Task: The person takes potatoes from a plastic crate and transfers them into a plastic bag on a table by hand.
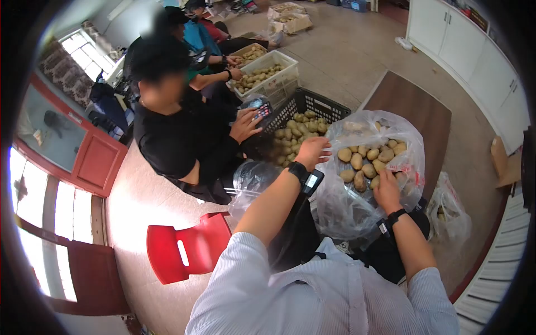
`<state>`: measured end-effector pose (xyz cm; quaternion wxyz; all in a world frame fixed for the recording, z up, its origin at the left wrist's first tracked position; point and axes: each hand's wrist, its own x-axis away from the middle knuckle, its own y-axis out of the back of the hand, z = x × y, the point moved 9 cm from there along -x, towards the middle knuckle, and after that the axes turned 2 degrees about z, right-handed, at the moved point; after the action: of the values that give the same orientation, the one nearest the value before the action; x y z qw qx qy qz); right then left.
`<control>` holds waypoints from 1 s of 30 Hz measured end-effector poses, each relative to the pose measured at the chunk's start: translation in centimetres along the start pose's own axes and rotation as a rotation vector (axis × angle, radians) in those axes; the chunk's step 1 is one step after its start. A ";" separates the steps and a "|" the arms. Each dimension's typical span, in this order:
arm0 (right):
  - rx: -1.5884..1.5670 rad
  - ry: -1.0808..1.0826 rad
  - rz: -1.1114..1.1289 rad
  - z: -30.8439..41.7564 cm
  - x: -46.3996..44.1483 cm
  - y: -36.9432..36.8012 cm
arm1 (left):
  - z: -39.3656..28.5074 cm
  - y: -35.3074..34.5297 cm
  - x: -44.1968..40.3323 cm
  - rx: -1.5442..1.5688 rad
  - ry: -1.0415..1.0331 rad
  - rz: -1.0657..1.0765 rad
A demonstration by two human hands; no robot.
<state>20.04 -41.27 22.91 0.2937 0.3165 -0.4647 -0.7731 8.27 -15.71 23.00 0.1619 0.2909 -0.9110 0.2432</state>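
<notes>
A clear plastic bag [335, 206] stands before me, its mouth spread wide, with several potatoes [368, 170] inside. At the bag's left rim is my left hand [312, 153], its fingers closed on the thin plastic. My right hand [386, 192] reaches into the bag from the near side. Its fingers are curled against the potatoes, seemingly around one that they partly hide. Just beyond my left hand, a black crate [321, 103] holds many more potatoes.
On my left a person in black [178, 134] sits holding a phone [261, 111]. White crates [287, 61] of potatoes stand farther back beside other seated people. A red chair [204, 243] is at left. A brown board [407, 100] lies behind the bag; another plastic bag [449, 209] sits at right.
</notes>
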 end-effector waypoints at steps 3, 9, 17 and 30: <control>0.048 -0.001 -0.015 -0.6 -0.2 -0.9 | 1.7 0.5 -1.4 0.008 0.090 -0.013; 0.072 -0.137 0.006 -2.0 -0.5 -1.2 | 2.1 -3.3 -2.3 -0.039 0.081 0.103; 0.059 -0.154 -0.071 -2.9 -1.7 -1.2 | 3.2 -5.3 -2.8 -0.201 0.131 0.092; 0.063 -0.037 -0.106 -1.0 -3.1 -0.2 | 4.9 -5.9 -3.5 -0.250 0.093 0.085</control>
<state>22.71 -39.46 23.04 0.2335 0.3353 -0.4766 -0.7784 13.81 -20.93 19.45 0.2285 0.2178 -0.9373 0.1476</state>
